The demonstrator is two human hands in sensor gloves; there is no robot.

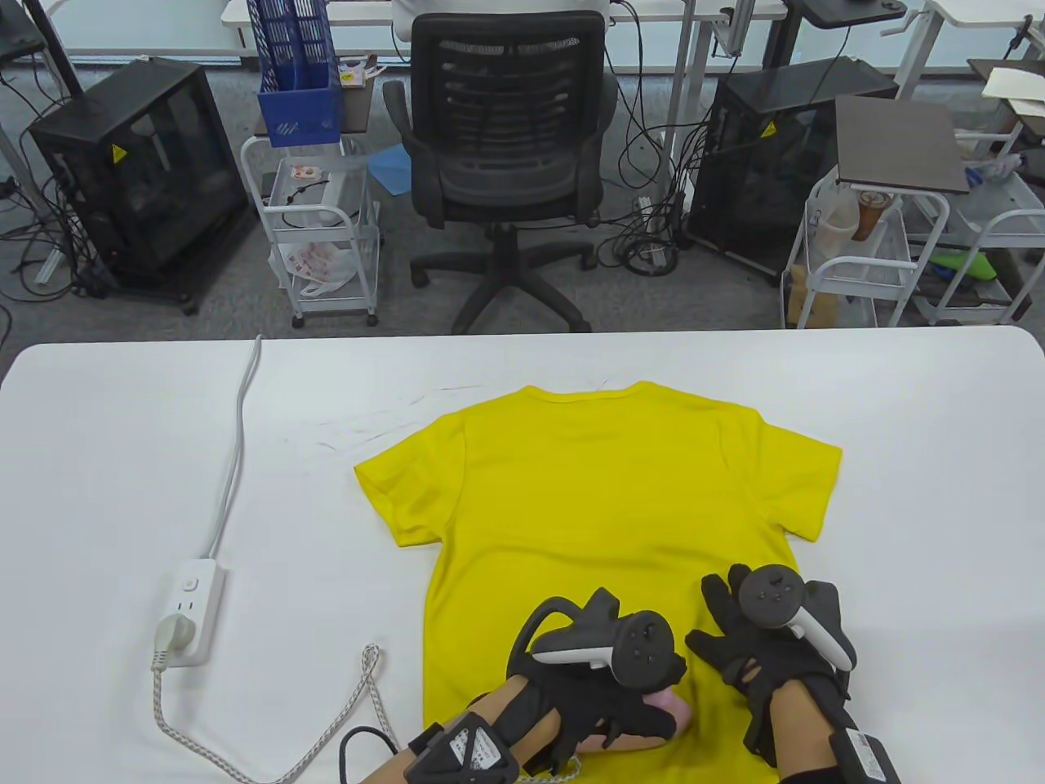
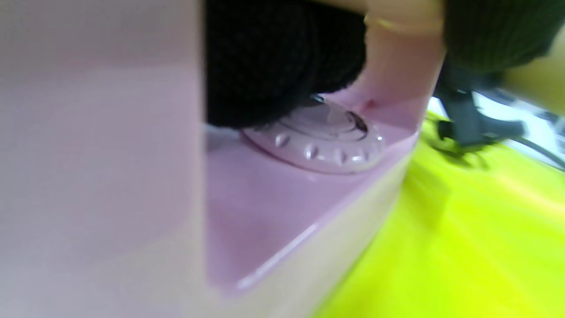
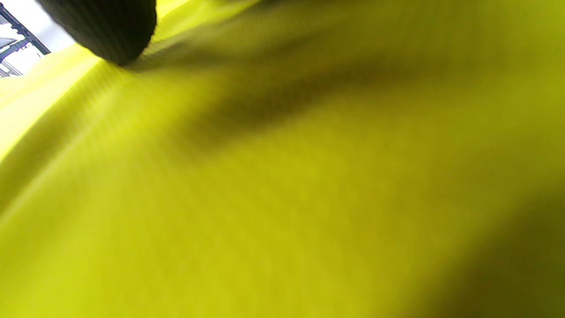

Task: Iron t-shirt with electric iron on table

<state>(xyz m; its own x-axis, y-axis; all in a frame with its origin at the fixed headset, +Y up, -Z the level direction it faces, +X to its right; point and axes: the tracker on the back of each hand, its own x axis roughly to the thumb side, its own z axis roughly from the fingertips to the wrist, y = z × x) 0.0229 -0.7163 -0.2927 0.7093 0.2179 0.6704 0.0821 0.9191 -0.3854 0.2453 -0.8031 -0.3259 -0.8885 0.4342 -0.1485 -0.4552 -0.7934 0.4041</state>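
Observation:
A yellow t-shirt [image 1: 588,506] lies flat on the white table [image 1: 106,490], collar at the far side. My left hand [image 1: 604,702] grips the handle of a pink electric iron [image 1: 669,710] that stands on the shirt's lower part; the hand hides most of the iron. In the left wrist view the iron's pink body [image 2: 273,212] and its dial [image 2: 322,141] show under my gloved fingers [image 2: 273,66]. My right hand [image 1: 751,645] rests flat, fingers spread, on the shirt just right of the iron. The right wrist view shows the yellow cloth [image 3: 282,176] and one fingertip [image 3: 114,31] on it.
A white power strip [image 1: 192,608] lies at the table's left with the iron's braided cord [image 1: 343,719] plugged in and running to the front edge. Its own cable [image 1: 237,441] runs to the far edge. An office chair [image 1: 506,163] stands beyond the table.

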